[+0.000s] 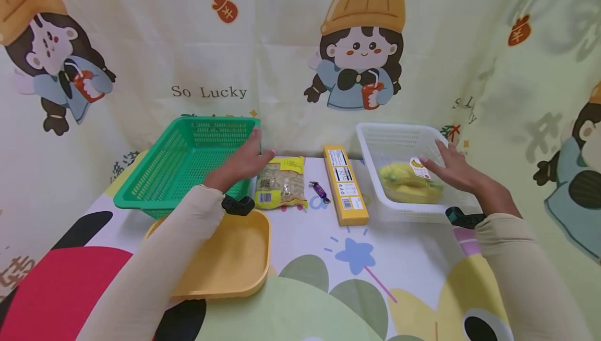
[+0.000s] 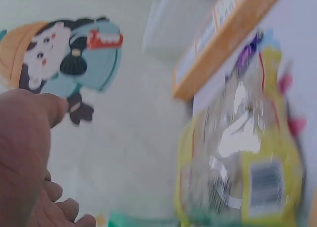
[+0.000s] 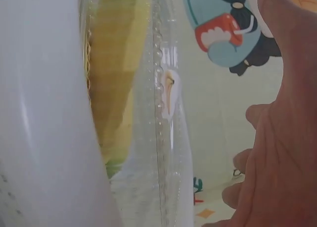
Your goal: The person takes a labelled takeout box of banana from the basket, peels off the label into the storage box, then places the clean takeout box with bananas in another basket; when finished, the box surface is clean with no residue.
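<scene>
My left hand (image 1: 240, 165) is over the right rim of the green basket (image 1: 188, 174), thumb apart and fingers extended, holding nothing. Close to it lies a clear and yellow bag of pale food (image 1: 281, 183), blurred in the left wrist view. Over the right side of the white basket (image 1: 389, 206), my right hand (image 1: 455, 170) has its fingers spread. Inside that basket is a clear plastic box with long yellow produce (image 1: 413, 180), green at the ends, and a white label (image 1: 419, 168). In the right wrist view the fingers hover apart from this box (image 3: 168, 133).
Between the baskets lie a small purple wrapped candy (image 1: 320, 192) and a long yellow-orange box (image 1: 346, 187) with white labels. An orange-yellow tray (image 1: 235, 263) sits nearer, partly under my left forearm. A printed curtain (image 1: 281, 44) hangs directly behind the baskets.
</scene>
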`<state>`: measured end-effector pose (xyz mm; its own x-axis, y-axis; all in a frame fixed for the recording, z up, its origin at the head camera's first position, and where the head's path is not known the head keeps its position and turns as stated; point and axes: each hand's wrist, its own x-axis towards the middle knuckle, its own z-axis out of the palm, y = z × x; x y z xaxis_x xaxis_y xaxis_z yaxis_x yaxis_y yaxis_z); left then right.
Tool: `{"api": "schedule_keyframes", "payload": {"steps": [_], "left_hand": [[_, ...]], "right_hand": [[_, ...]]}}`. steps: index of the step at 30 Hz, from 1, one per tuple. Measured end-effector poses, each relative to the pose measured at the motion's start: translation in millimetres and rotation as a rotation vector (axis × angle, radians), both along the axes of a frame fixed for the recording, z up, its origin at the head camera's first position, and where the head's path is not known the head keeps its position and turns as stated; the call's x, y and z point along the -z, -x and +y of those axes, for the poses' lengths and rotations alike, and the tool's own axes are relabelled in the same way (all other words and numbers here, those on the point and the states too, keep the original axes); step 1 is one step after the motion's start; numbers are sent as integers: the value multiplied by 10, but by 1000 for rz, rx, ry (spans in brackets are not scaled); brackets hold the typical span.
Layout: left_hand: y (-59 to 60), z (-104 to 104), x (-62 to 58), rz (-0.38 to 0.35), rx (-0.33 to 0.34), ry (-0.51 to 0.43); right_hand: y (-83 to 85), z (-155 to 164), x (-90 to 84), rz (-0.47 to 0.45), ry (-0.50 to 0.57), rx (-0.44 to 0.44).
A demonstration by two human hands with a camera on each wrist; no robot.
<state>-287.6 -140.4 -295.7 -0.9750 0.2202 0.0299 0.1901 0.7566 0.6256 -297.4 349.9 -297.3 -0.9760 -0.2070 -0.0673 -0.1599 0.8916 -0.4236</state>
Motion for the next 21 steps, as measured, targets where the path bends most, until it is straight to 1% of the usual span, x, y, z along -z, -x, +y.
{"api": "schedule_keyframes", "payload": {"steps": [2, 5, 9, 12, 16, 19, 21], "left_hand": [[-18, 113, -4, 8, 5, -34], [-26, 250, 26, 15, 17, -56], [-27, 428, 101, -3, 22, -78], [-28, 580, 162, -19, 12, -90], [-26, 788, 233, -19, 3, -109], [-25, 945, 290, -26, 2, -144], [-26, 1046, 345, -34, 12, -175]], "right_hand": [[-22, 40, -5, -3, 34, -13], [-63, 93, -3, -14, 64, -23], [-117, 169, 24, -21, 92, -24], [-153, 220, 58, -14, 129, -28], [-179, 266, 100, -9, 171, -25], [-194, 299, 123, -17, 185, -7], [-214, 327, 138, -31, 186, 10]]}}
